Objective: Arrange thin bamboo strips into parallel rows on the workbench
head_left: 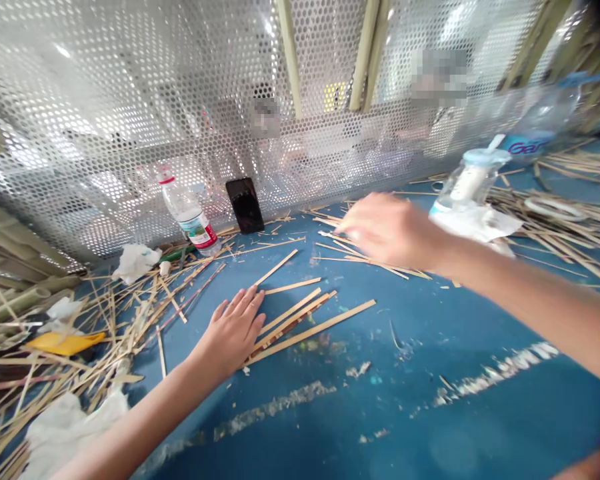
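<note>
Lying flat, the left hand point(237, 330) covers the lower-left ends of thin strips point(310, 333) slanting toward upper right. The blurred right hand point(393, 230), grip unclear, is nearer the upper-centre strips point(364, 259).

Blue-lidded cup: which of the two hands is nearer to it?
Right. The right hand is just left of the blue-lidded cup; the left hand lies much farther left, on thin strips closer to the camera.

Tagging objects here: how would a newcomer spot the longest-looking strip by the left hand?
On the blue table, find the left hand lying flat. Among the strips spreading rightward beside it, this pale strip lies nearest the camera and reaches farthest right.
</note>
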{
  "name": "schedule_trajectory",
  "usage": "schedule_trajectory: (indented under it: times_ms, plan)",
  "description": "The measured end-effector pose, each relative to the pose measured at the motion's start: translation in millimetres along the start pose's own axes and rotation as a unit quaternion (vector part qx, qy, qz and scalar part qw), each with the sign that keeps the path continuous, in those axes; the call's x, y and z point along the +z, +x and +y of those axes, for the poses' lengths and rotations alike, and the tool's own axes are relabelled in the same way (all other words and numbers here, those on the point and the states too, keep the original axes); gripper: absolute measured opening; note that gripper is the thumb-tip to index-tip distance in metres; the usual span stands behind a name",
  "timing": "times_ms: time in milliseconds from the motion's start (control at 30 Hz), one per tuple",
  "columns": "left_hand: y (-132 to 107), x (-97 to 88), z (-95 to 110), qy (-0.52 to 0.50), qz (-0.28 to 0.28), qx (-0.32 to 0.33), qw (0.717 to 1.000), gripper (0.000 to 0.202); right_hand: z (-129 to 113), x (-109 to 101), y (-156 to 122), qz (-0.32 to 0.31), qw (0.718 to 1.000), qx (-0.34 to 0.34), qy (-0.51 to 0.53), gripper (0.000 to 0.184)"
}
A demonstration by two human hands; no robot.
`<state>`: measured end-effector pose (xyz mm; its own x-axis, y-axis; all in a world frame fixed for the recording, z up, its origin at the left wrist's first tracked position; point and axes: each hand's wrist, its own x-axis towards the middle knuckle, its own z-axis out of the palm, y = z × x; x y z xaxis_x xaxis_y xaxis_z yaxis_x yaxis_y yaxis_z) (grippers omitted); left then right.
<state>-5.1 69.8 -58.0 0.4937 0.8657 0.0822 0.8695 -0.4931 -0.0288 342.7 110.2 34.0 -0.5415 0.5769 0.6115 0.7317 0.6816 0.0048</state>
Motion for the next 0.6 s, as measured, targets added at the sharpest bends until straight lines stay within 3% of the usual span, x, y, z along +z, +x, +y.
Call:
schedule_trajectory:
  times_ms: [67,133,233,300,433,600]
  plan:
    - [1.4,-3.1,3.5,-0.006,0.007,-0.008,1.0,0.054,-13.6,24.9,13.8,-0.092,0.992,-0.082,0.017,0.03]
    - [4.9,-8.1,6.1,-0.02,0.009,-0.015,1.0,0.051,-22.9,60.7,29.2,-0.164,0.98,-0.111,0.038,0.033]
    - [9.7,-17.2,8.2,-0.053,0.008,-0.036,0.998,0.047,-23.7,108.8,47.1,-0.215,0.972,-0.045,0.078,0.041]
    - [10.9,-22.3,7.3,-0.079,0.007,-0.054,0.995,0.044,-19.9,123.9,50.4,-0.241,0.966,-0.014,0.097,0.042]
    - [8.7,-25.2,1.2,-0.11,0.017,-0.071,0.991,0.04,-21.0,115.0,38.4,-0.234,0.969,0.004,0.074,0.036]
    - [4.3,-16.7,1.1,-0.1,-0.004,-0.103,0.99,0.052,-37.4,97.5,20.9,-0.181,0.981,0.004,0.068,0.033]
